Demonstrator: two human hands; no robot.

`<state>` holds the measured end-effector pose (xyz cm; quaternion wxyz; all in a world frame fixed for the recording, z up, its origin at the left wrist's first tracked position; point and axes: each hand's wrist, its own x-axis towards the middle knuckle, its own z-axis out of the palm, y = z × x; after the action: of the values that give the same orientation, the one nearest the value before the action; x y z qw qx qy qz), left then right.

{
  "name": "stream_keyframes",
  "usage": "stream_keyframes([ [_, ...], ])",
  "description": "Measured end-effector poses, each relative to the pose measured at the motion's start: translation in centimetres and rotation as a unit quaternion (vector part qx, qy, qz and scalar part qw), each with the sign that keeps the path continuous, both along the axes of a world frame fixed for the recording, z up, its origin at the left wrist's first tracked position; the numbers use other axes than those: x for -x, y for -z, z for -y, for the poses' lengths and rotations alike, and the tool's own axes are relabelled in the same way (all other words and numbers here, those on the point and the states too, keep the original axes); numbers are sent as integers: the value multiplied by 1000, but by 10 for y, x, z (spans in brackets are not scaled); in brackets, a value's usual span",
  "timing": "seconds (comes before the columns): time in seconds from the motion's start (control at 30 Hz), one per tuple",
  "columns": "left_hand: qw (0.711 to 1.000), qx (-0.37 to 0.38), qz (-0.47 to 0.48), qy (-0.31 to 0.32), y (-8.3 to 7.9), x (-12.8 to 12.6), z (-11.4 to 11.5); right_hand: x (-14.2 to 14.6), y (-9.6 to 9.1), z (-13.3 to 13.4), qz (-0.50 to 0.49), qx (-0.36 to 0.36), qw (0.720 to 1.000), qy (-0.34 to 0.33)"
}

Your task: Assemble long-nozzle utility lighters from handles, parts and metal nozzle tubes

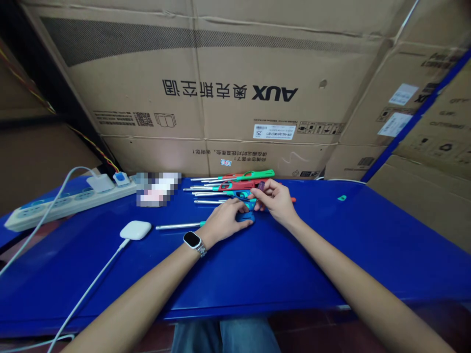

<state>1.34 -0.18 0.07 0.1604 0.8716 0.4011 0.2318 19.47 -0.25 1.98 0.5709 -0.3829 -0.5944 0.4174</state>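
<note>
Our right hand pinches a small, dark purple piece at its fingertips. Our left hand lies over a blue-handled, metal-barrelled lighter; whether it grips, we cannot tell. Beyond our left hand lie red-and-green, metal-barrelled lighters; left of it, a rounded white case.

Seeing a teal-collared blue lighter lying flat in front, partly covered, silver barrel pointing left. Noting a red lighter and a green lighter lying behind among others, barrels likewise pointing left. Observing a small purple piece being pinched near the red handle's right end.
</note>
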Motion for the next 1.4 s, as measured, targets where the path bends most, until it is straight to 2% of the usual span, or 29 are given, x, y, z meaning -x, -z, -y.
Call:
stream_keyframes([
  [0.13,1000,-4,-1,-1,-1,0,0,-11,-7,1,58,-12,996,-61],
  [0.23,1000,-8,-4,-1,-2,0,0,-14,-10,3,72,-19,994,-81],
  [0.57,1000,-13,7,12,1,-1,0,2,2,1,7,-8,1000,-14],
  [0.77,1000,-17,16,16,1,1,-2,-5,3,4,28,1,999,-31],
  [0.93,1000,-15,17,9,0,3,-3,-9,5,6,70,-33,995,-59],
  [1.1,1000,-16,15,11,-2,3,-4,-11,4,8,58,-23,994,-86],
  [1.27,995,-3,97,32,-13,4,-6,-13,0,8,85,-17,992,-92],
  [1.4,965,46,240,94,-37,0,-9,-13,-3,7,101,-10,990,-100],
])
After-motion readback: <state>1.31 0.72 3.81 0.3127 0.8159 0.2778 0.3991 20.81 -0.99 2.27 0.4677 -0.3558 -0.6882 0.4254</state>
